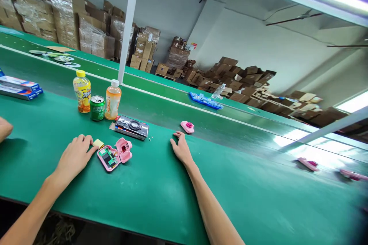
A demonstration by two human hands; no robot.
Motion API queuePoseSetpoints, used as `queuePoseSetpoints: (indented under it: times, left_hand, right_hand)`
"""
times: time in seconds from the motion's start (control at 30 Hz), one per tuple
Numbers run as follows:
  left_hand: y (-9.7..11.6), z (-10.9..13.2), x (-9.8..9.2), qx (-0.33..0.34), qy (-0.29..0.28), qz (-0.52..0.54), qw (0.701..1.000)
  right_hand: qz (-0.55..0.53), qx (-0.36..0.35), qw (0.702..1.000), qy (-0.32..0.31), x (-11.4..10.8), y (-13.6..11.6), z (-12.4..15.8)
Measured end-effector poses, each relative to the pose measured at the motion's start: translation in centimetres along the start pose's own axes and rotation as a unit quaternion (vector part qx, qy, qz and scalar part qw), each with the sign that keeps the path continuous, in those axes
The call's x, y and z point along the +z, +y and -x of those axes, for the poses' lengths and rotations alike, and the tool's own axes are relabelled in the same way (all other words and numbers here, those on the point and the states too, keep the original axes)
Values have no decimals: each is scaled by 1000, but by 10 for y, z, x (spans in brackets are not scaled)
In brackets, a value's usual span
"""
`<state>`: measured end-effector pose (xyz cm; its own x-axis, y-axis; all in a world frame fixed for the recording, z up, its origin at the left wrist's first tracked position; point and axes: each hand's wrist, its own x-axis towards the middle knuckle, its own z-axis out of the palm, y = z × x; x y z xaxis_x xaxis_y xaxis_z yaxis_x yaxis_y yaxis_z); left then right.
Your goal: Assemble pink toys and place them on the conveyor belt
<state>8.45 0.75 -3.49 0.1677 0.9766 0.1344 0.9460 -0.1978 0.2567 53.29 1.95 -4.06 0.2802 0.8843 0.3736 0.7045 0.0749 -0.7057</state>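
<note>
My left hand (pixel 75 157) rests at the left of the table, thumb and forefinger closed on the edge of a small pale yellow block (pixel 98 144). Touching that block is an opened pink toy camera (pixel 108 158), its green circuit board and thin wires exposed and its pink cover half (pixel 124 150) folded out to the right. My right hand (pixel 181 148) lies open on the table, fingers slightly bent and holding nothing. Just beyond its fingertips, a closed pink camera (pixel 188 126) sits on the conveyor edge.
Behind the opened camera lies a box with a camera picture (pixel 131 127), near two drink bottles (pixel 82 92) (pixel 113 101) and a green can (pixel 97 108). Flat boxes (pixel 20 87) and another person's hand (pixel 4 128) are at left. More pink cameras (pixel 308 164) lie right; a blue tray (pixel 205 100) stands farther back.
</note>
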Motion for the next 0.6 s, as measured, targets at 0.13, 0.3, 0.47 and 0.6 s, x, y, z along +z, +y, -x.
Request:
queuePoseSetpoints:
  times: [0.13, 0.3, 0.47, 0.6]
  left_hand:
    - [-1, -5, -3, 15, -18, 65, 998]
    - [-12, -20, -10, 88, -67, 242, 964]
    - [-3, -9, -14, 79, -85, 423, 899]
    - [11, 6, -9, 33, -75, 576, 813]
  right_hand:
    - [-24, -24, 999, -35, 11, -41, 66]
    - [-47, -79, 995, -27, 38, -113, 128]
    - [-47, -246, 960, -121, 91, -205, 119]
    - [-6, -233, 951, -201, 130, -241, 88]
